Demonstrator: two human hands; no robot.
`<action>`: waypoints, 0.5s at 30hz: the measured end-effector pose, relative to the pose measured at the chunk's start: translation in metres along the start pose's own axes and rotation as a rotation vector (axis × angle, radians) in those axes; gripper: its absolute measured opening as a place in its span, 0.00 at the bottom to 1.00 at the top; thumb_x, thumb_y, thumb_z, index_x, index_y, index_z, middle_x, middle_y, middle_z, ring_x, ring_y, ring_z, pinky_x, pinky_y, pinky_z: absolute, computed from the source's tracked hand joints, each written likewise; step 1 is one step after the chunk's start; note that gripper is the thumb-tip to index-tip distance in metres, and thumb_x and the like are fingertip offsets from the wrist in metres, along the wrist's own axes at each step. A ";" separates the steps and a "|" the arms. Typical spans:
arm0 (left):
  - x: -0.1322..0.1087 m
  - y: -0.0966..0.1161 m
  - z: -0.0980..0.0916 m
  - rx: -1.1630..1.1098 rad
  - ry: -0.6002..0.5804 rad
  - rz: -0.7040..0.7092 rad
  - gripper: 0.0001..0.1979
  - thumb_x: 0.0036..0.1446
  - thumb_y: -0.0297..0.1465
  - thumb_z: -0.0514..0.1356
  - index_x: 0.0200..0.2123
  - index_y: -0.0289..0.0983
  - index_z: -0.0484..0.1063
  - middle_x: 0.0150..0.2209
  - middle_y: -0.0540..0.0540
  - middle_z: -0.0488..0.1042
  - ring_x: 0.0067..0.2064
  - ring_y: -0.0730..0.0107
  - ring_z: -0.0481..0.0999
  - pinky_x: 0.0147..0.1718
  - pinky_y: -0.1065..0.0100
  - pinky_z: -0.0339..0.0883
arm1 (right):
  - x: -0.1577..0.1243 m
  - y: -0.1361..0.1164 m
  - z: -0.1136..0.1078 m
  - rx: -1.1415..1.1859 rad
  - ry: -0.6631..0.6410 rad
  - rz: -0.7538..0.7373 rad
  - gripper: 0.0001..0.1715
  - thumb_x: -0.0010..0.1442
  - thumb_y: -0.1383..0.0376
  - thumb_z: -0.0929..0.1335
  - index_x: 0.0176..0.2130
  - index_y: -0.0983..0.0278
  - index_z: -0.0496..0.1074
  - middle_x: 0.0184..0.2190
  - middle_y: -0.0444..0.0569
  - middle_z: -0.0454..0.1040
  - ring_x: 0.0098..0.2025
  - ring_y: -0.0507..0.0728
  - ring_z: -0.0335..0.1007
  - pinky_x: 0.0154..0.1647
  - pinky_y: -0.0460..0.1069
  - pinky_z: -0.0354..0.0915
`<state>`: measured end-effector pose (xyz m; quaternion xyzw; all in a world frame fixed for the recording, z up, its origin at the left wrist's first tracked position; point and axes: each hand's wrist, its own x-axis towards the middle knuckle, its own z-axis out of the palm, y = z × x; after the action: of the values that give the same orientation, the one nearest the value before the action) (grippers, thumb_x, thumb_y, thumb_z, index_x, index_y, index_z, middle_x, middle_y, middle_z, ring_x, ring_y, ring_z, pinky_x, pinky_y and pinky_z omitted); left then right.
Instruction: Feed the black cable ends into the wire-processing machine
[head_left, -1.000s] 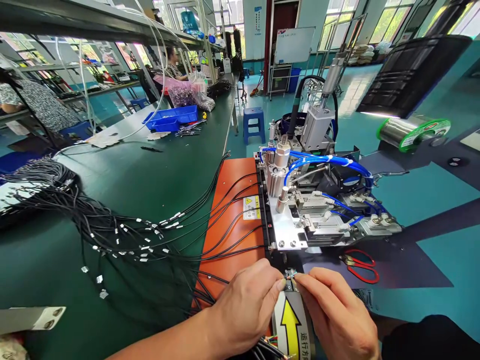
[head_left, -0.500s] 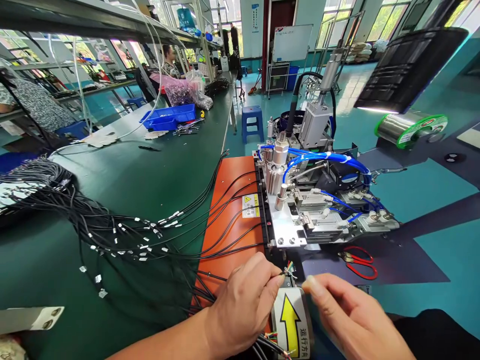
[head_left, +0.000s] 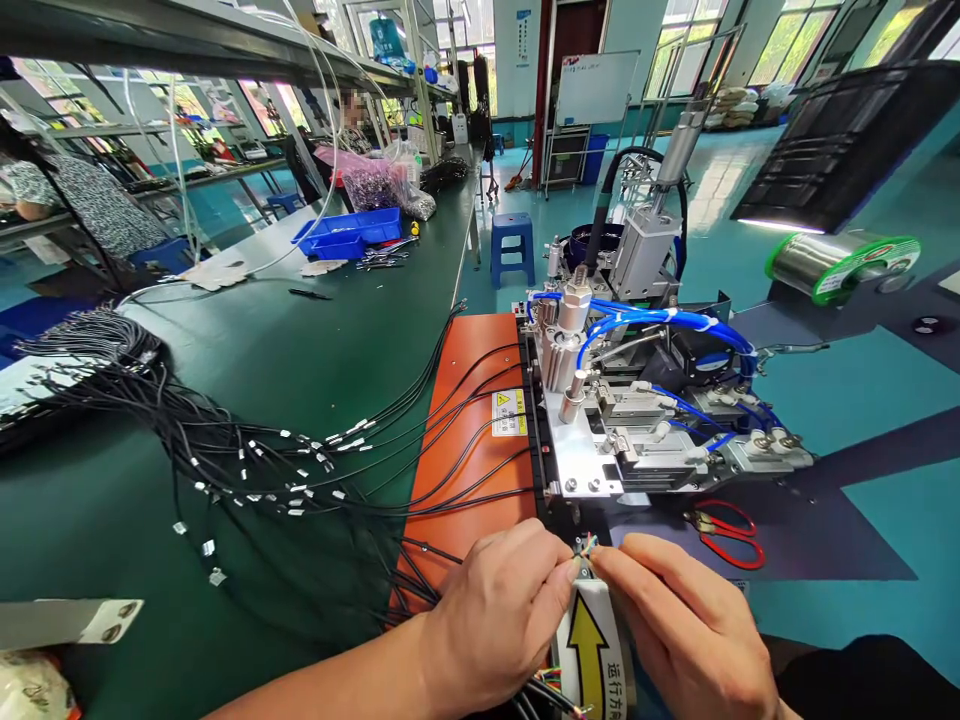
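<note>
Wires, thin and multicoloured

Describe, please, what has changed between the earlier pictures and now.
The right hand, drawn aside to the right half a second ago, has moved back left to the coloured wires. The left hand stays pinched beside them; the red-handled scissors lie as before.

Individual wires are too small to count. The arrow label is cut off below. The whiteboard is illegible.
</note>
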<state>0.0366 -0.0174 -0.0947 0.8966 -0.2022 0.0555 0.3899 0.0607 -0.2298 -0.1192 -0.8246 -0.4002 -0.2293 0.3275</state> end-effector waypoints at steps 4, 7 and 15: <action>-0.002 0.001 0.004 0.132 0.079 0.032 0.12 0.70 0.29 0.51 0.36 0.36 0.71 0.30 0.47 0.70 0.31 0.67 0.71 0.30 0.66 0.63 | 0.005 -0.011 0.006 0.060 -0.043 0.184 0.08 0.67 0.74 0.66 0.46 0.65 0.72 0.34 0.52 0.73 0.33 0.54 0.73 0.33 0.47 0.70; -0.004 0.005 0.006 0.236 0.129 0.068 0.13 0.71 0.28 0.50 0.33 0.36 0.70 0.28 0.48 0.69 0.30 0.67 0.69 0.30 0.65 0.61 | 0.008 -0.026 0.014 0.107 0.002 0.331 0.05 0.69 0.69 0.66 0.42 0.63 0.72 0.31 0.48 0.71 0.30 0.53 0.71 0.32 0.47 0.69; -0.002 0.007 0.003 0.213 0.093 -0.015 0.14 0.70 0.27 0.49 0.31 0.37 0.68 0.28 0.48 0.68 0.30 0.68 0.68 0.29 0.66 0.59 | 0.012 -0.052 0.007 0.197 0.076 0.721 0.13 0.71 0.58 0.64 0.36 0.59 0.71 0.29 0.46 0.70 0.27 0.54 0.69 0.29 0.48 0.67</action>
<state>0.0319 -0.0238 -0.0926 0.9309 -0.1704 0.1152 0.3019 0.0262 -0.1941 -0.0980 -0.8681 -0.0919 -0.0900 0.4795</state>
